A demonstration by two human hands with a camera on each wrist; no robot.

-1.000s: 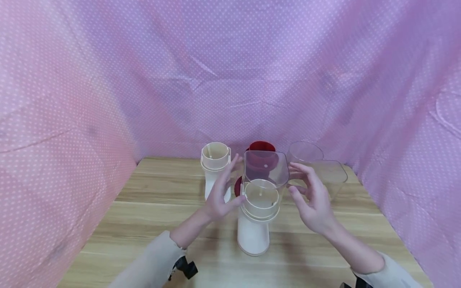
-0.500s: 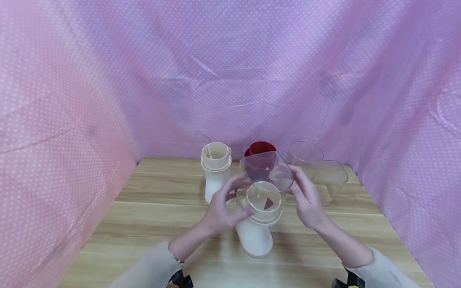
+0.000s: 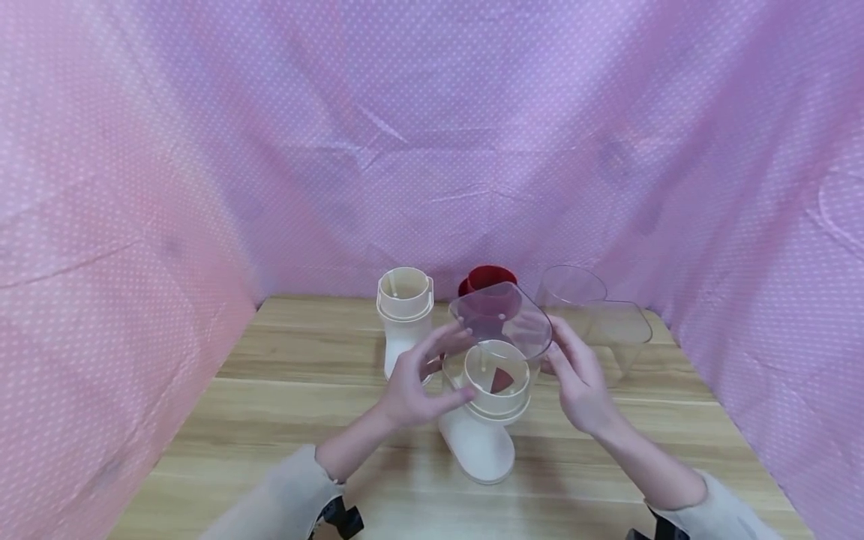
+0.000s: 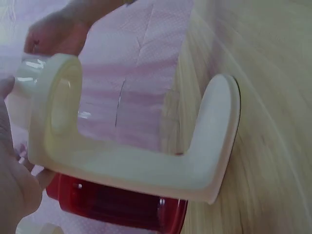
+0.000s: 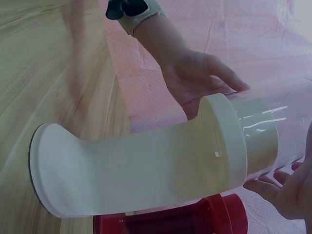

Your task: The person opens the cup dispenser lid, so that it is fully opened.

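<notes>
A white C-shaped plastic stand with a flat foot and a round ring stands upright on the wooden table. Seated in its ring is a clear plastic container with a wide, rounded mouth. My left hand holds the container's left side, thumb in front near the ring and fingers behind. On the other side, my right hand grips the container wall. The right wrist view shows the ring around the container's lower end, with fingertips of both hands close above it.
A second white stand is at the back left of the wooden table. Behind the held container is a red stand. Two more clear containers stand at the back right. Pink dotted cloth surrounds the table.
Both hands have come in against the container. The container and stand have turned, so the foot points more to the right. In the last half second they have shifted only slightly.
</notes>
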